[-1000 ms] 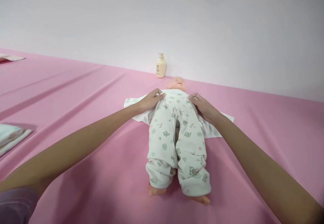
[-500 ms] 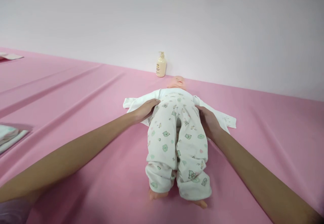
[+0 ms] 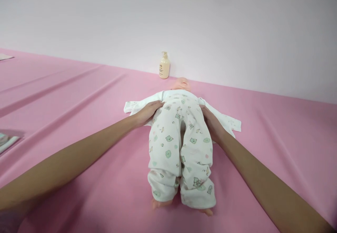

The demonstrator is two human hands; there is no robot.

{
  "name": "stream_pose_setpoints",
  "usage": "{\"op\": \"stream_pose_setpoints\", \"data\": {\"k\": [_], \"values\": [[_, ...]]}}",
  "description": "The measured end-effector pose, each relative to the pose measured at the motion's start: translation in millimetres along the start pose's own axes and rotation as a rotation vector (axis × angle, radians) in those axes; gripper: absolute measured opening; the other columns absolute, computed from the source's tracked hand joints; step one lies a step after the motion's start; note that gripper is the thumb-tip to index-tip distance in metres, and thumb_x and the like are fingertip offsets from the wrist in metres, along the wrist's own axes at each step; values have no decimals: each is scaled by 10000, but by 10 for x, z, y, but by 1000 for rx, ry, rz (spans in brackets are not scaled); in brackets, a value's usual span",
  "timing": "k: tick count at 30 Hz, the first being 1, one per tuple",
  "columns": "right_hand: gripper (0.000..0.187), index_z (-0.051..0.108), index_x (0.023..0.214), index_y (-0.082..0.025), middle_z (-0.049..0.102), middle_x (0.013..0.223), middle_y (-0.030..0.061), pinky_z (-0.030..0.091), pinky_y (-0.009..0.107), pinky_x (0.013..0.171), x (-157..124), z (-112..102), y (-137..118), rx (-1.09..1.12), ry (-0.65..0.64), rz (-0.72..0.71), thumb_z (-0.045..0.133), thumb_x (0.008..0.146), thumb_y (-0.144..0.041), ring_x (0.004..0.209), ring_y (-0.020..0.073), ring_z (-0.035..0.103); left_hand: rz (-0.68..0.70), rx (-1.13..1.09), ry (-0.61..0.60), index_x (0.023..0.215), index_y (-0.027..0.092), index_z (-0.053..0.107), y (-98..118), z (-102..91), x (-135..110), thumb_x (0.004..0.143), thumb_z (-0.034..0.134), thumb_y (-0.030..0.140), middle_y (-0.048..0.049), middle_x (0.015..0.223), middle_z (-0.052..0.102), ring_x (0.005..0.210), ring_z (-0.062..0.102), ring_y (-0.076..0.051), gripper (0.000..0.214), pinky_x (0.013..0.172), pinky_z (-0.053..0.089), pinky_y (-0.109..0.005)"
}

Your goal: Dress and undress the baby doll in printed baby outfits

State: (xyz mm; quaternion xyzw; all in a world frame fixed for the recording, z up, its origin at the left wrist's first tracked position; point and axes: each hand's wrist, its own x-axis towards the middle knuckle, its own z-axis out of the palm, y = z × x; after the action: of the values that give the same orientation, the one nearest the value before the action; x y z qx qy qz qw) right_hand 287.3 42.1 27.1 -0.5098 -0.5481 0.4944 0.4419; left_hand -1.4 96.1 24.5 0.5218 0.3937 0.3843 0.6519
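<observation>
A baby doll (image 3: 181, 84) lies on its back on the pink sheet (image 3: 79, 96), head toward the wall and bare feet toward me. It wears white trousers (image 3: 181, 148) printed with green animals and a white top (image 3: 226, 120) spread open under it. My left hand (image 3: 147, 111) presses against the doll's left side at the waist, fingers together along the cloth. My right hand (image 3: 212, 122) lies against the other side of the waist, fingers partly tucked under the fabric. Both hands touch the clothing; I cannot see whether they pinch it.
A cream pump bottle (image 3: 164, 66) stands against the white wall just behind the doll's head. Folded pale cloth (image 3: 6, 141) lies at the left edge. A flat light item (image 3: 5, 56) sits at the far left back.
Both hands slid from the doll's chest down to its waist sides. The white top's sleeves now lie spread out. The view shifted slightly, so the folded cloth sits nearer the left edge.
</observation>
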Motion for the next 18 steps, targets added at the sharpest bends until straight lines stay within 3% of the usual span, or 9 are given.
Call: {"op": "stream_pose_setpoints", "data": {"k": [3, 6, 8, 11, 14, 18], "values": [[380, 642, 938, -292, 700, 991, 18, 536, 412, 870, 19, -83, 21, 57, 77, 18, 749, 916, -657, 970, 275, 625, 20, 154, 35, 870, 216, 646, 77, 11, -44, 921, 724, 618, -51, 920, 715, 869, 656, -247, 413, 762, 519, -361], [384, 617, 860, -276, 601, 847, -2, 479, 384, 797, 23, -126, -118, -165, 120, -45, 698, 961, -638, 834, 231, 540, 145, 401, 107, 797, 237, 511, 180, 70, -88, 952, 682, 624, -9, 771, 557, 744, 547, -209, 451, 688, 439, -343], [339, 621, 851, -267, 584, 842, -5, 447, 367, 785, 70, -125, -293, -326, 132, -142, 675, 977, -576, 816, 214, 512, 328, 625, 128, 825, 240, 506, 276, 103, -76, 979, 654, 580, -19, 809, 560, 816, 544, -224, 402, 764, 457, -358], [259, 621, 865, -255, 578, 858, 1, 416, 340, 757, 252, -108, -551, -418, 45, -259, 660, 983, -482, 809, 196, 491, 577, 873, 70, 959, 233, 583, 450, 124, 21, 996, 611, 504, -78, 1079, 677, 1132, 565, -292, 274, 1031, 464, -424], [238, 596, 866, -249, 548, 842, -1, 409, 311, 724, 502, -125, -634, -324, -7, -265, 665, 975, -449, 792, 182, 473, 545, 977, 4, 1070, 236, 603, 586, 114, 169, 1037, 521, 500, -87, 1280, 686, 1323, 513, -320, 278, 1186, 390, -490], [275, 593, 877, -249, 566, 835, 0, 433, 308, 696, 678, -207, -443, -176, 64, -119, 692, 940, -497, 780, 190, 500, 392, 1019, 72, 992, 231, 540, 569, 61, 350, 1086, 411, 490, -75, 1125, 690, 1153, 586, -291, 304, 1170, 392, -528]]}}
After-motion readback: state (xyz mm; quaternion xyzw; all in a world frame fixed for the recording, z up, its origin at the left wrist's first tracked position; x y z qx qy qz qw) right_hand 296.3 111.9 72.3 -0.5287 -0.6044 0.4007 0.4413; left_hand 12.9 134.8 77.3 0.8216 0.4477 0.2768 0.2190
